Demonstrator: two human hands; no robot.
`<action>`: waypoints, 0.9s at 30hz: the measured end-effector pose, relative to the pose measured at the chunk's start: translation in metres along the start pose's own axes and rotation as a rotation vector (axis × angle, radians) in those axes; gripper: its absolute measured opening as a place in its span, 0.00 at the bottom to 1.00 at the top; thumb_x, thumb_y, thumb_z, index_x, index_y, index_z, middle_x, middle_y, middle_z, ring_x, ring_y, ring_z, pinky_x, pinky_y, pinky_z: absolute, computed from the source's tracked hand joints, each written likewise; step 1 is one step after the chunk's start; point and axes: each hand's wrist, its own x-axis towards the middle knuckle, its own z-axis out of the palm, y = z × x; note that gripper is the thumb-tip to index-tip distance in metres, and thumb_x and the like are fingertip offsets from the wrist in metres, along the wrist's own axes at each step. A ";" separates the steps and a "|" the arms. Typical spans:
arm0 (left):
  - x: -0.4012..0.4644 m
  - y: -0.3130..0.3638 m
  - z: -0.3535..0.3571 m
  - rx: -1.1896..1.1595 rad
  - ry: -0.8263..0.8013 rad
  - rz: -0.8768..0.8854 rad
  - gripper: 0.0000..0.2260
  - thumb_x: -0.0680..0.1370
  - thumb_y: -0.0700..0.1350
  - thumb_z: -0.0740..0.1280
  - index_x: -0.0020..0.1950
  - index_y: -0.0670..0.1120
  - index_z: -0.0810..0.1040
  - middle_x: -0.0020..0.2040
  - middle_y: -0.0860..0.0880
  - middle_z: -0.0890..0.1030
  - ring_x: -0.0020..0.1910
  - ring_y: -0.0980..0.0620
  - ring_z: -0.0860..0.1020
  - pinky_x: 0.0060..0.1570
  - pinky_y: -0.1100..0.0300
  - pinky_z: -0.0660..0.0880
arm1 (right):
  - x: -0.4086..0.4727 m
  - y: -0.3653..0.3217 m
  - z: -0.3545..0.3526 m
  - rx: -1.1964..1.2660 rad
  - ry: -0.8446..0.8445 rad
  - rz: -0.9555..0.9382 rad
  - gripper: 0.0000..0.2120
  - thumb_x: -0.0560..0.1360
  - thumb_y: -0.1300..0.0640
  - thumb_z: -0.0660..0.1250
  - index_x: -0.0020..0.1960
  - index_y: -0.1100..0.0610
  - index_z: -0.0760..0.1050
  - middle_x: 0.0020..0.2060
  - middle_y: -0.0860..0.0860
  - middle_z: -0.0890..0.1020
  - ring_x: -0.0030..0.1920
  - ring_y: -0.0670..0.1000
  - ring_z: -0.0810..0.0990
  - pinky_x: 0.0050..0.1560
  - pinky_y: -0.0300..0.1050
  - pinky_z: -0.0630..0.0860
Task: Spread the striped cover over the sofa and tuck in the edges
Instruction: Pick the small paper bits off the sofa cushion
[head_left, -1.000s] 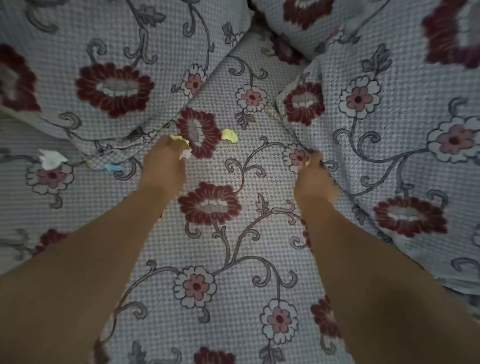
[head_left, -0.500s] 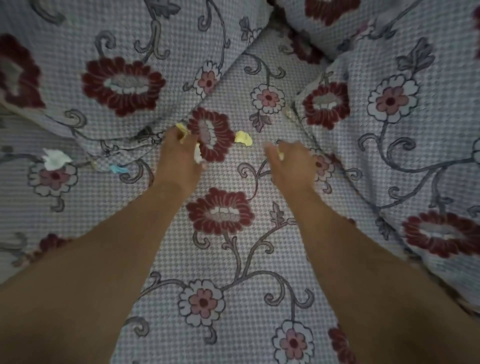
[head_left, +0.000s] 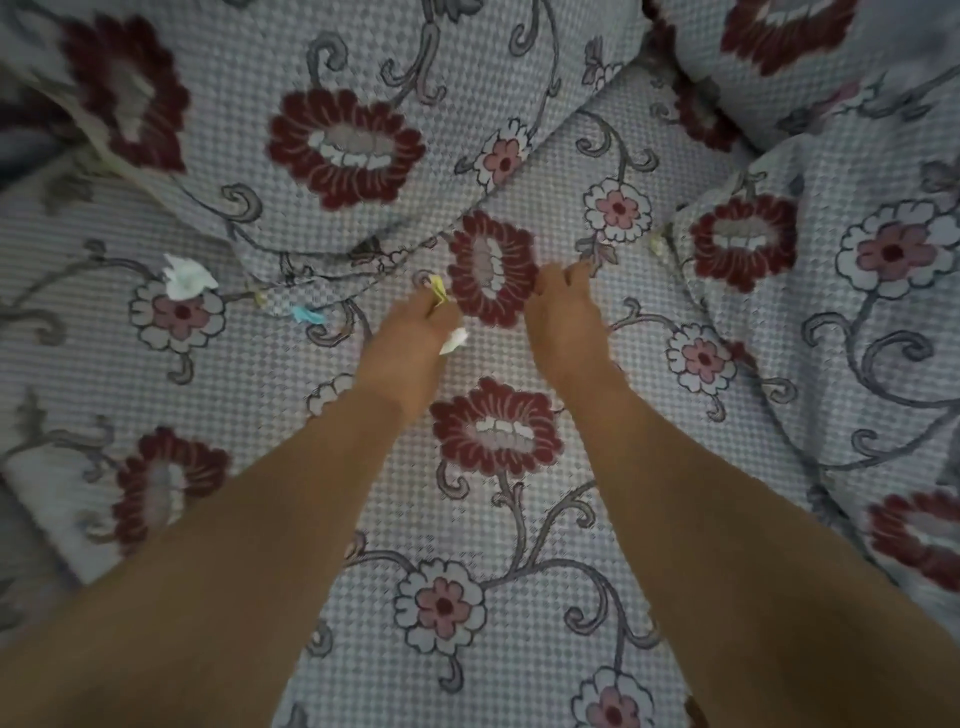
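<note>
Underfoot of the view, only sofa: seat and cushions all wrapped in grey-white woven fabric printed with dark red and pink flowers and grey curling vines (head_left: 519, 519), no room visible beyond it. No label, brand or writing readable anywhere. No striped pattern visible, only this floral cloth, lying flat on the seat directly under both hands and bunched in folds at the cushion edge just left of them. Left hand (head_left: 410, 338) curled closed around small yellow and white paper scraps (head_left: 439, 292) poking out between the fingers. Right hand (head_left: 563, 317) palm down, fingers pressed to the fabric beside a red flower; holding anything or not cannot be told. Crumpled white paper scrap (head_left: 188, 275) and light blue scrap (head_left: 306, 315) lying further left on the seat
</note>
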 end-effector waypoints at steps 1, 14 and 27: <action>-0.005 -0.005 -0.004 -0.023 0.001 -0.014 0.14 0.74 0.31 0.66 0.58 0.40 0.74 0.58 0.43 0.72 0.52 0.44 0.74 0.45 0.56 0.72 | -0.003 -0.007 0.000 0.060 -0.006 -0.017 0.07 0.78 0.65 0.59 0.56 0.62 0.70 0.55 0.60 0.72 0.39 0.56 0.75 0.39 0.52 0.77; -0.053 -0.138 -0.101 -0.067 0.325 -0.571 0.13 0.75 0.39 0.68 0.59 0.41 0.73 0.60 0.37 0.72 0.52 0.34 0.74 0.46 0.47 0.72 | -0.020 -0.170 0.061 0.011 -0.477 -0.410 0.20 0.80 0.48 0.60 0.69 0.48 0.60 0.53 0.57 0.77 0.44 0.59 0.78 0.32 0.45 0.67; -0.041 -0.163 -0.086 -0.141 0.148 -0.593 0.15 0.76 0.41 0.67 0.61 0.42 0.70 0.55 0.37 0.74 0.51 0.38 0.75 0.41 0.53 0.70 | -0.018 -0.169 0.076 -0.215 -0.340 -0.514 0.08 0.80 0.63 0.58 0.58 0.57 0.64 0.38 0.53 0.77 0.32 0.52 0.76 0.30 0.47 0.76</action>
